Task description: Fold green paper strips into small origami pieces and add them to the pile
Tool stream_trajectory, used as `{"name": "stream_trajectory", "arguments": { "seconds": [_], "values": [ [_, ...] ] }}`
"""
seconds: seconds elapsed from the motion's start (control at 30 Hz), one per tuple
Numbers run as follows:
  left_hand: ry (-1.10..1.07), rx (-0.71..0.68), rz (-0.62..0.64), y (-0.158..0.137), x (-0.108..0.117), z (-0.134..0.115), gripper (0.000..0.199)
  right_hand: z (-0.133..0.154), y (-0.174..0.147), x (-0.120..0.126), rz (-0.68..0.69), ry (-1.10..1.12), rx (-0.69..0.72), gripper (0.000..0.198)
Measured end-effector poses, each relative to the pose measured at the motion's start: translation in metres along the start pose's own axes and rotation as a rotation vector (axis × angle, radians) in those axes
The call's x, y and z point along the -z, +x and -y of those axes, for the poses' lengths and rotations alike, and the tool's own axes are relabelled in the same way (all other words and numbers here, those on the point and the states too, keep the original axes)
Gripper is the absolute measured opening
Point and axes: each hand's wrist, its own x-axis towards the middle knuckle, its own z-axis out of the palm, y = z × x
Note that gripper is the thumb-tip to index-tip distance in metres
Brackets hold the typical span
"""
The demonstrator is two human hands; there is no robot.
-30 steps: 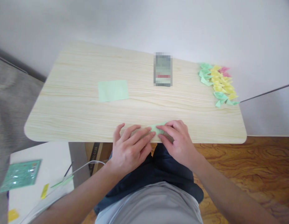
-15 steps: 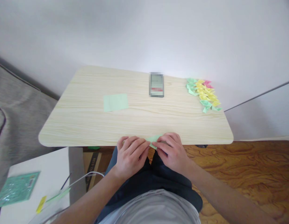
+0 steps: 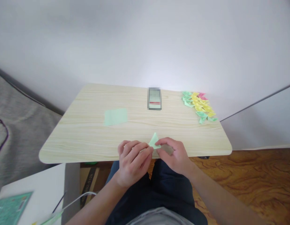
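Note:
A small piece of light green paper [image 3: 154, 139], folded to a pointed triangle, stands up at the table's near edge between my hands. My left hand [image 3: 135, 162] pinches its lower left corner with thumb and fingertips, the other fingers curled. On the opposite side, my right hand [image 3: 174, 154] has its index fingertip on the paper and the thumb just below, gripping the right corner. A flat green paper sheet [image 3: 116, 117] lies on the table, left of centre. Several folded paper pieces in green, yellow [image 3: 201, 104] and pink are grouped at the far right.
A phone-like device [image 3: 154, 99], its screen blurred, lies near the back of the wooden table [image 3: 72, 134], against the wall. At lower left, a white surface [image 3: 42, 181] carries a green plastic packet [image 3: 12, 207] and a white cable [image 3: 77, 198]. Grey fabric [image 3: 23, 125] is at the left.
The folded green paper has turned so its point rises upward between my hands. My right hand's fingers have opened somewhat and shifted along its edge. The camera view has tilted up.

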Motion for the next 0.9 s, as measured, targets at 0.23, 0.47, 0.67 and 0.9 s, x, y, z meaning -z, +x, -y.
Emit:
{"name": "stream_trajectory", "arguments": {
  "seconds": [0.23,0.47,0.67,0.9],
  "values": [
    [-0.311,0.265,0.044,0.048,-0.009,0.019,0.031,-0.009,0.050,0.010,-0.044,0.424,-0.197,0.014],
    [-1.207,0.717,0.340,0.102,-0.026,0.066,0.037,-0.021,0.107,0.021,0.198,0.701,-0.185,0.023],
    [-1.333,0.720,0.304,0.107,-0.034,0.082,0.034,-0.030,0.136,0.020,0.271,0.719,-0.185,0.024],
    [-1.269,0.712,0.350,0.114,-0.033,0.097,0.024,-0.033,0.147,0.019,0.308,0.742,-0.193,0.026]
  ]
}}
